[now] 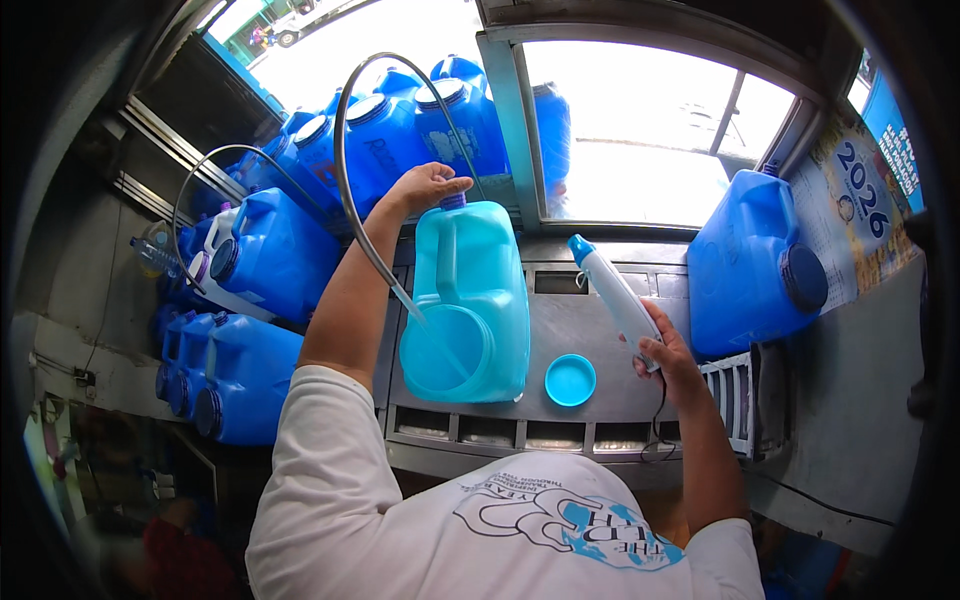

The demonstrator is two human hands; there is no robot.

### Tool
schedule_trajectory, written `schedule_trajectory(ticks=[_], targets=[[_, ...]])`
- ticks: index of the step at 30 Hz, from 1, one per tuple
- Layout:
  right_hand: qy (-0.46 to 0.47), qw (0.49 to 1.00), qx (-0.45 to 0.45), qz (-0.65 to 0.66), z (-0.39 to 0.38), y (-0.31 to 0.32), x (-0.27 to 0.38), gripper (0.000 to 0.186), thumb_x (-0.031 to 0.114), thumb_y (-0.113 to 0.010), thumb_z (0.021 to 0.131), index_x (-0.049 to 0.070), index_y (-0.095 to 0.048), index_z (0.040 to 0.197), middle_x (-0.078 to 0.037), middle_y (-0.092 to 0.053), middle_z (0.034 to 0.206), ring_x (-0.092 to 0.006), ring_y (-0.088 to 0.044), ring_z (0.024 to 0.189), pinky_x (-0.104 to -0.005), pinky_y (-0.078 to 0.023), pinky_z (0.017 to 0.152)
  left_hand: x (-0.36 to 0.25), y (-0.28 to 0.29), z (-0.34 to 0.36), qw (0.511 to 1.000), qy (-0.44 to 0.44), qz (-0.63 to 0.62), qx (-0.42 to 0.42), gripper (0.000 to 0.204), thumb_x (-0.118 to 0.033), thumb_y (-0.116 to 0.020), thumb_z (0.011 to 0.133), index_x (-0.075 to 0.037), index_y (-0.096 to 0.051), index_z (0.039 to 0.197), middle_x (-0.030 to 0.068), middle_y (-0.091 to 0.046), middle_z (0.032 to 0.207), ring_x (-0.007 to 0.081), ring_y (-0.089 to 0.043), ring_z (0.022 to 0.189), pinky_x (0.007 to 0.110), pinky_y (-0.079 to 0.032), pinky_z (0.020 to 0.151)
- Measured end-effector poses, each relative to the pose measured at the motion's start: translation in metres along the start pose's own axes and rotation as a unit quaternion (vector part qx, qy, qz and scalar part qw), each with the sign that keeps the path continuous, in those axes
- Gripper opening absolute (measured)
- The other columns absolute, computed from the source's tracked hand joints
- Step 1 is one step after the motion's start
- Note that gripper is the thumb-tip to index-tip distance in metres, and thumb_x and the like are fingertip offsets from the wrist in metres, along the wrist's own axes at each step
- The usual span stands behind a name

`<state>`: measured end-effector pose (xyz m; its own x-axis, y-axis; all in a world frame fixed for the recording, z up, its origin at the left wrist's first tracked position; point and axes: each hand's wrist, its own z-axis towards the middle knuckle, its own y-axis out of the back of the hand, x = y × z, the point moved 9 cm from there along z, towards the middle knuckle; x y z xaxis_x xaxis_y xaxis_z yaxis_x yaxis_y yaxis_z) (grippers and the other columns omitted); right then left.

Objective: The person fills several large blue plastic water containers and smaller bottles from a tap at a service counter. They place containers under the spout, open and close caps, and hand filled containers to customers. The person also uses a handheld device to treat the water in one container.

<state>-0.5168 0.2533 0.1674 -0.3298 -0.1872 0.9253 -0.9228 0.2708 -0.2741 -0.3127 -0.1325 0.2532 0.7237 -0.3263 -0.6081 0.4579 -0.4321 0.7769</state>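
Observation:
A turquoise water jug [490, 270] stands on the metal counter in front of me, its wide round mouth facing me. My left hand [428, 188] is closed at the small purple cap [453, 201] on the jug's far top, fingers bent over it. In my right hand [667, 352] is a slim white handheld device with a blue tip [615, 295], looking like a heat gun, its tip raised toward the upper left. A dark cord trails from its lower end. A curved metal filling tube [343, 150] runs down into the jug's mouth. Beside the jug lies a round turquoise lid [571, 380].
Blue jugs [265, 250] stand close on the left, more [385, 125] by the window ahead. A big blue jug [750, 265] rests at the right near a white grate [728, 400]. Slots line the counter's front edge [560, 434]. A second tube [180, 200] arches at left.

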Motion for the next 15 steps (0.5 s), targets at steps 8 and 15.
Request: schedule_trajectory(ticks=[8,15], targets=[[0.006,0.978,0.18,0.102,0.049,-0.042,0.05,0.083,0.034,-0.056,0.076,0.005,-0.025,0.147,-0.017,-0.056,0.107,-0.0124,-0.059,0.063,-0.0216,-0.046,0.049,0.007,0.001,-0.01,1.0,0.01,0.012,-0.015,0.054,-0.029,-0.07,0.079,-0.004,-0.055,0.125,0.0133,-0.062,0.114,0.0227,-0.061,0.1,0.034,-0.049,0.09],[0.006,0.981,0.196,0.002,0.092,-0.055,0.074,0.08,0.038,-0.056,0.076,0.001,-0.031,0.142,-0.011,-0.052,0.089,-0.011,-0.057,0.063,-0.0217,-0.046,0.05,0.037,-0.021,-0.01,0.942,-0.075,-0.322,0.06,0.053,-0.023,-0.07,0.081,-0.006,-0.05,0.128,0.0117,-0.059,0.115,0.0177,-0.059,0.103,0.03,-0.05,0.09]])
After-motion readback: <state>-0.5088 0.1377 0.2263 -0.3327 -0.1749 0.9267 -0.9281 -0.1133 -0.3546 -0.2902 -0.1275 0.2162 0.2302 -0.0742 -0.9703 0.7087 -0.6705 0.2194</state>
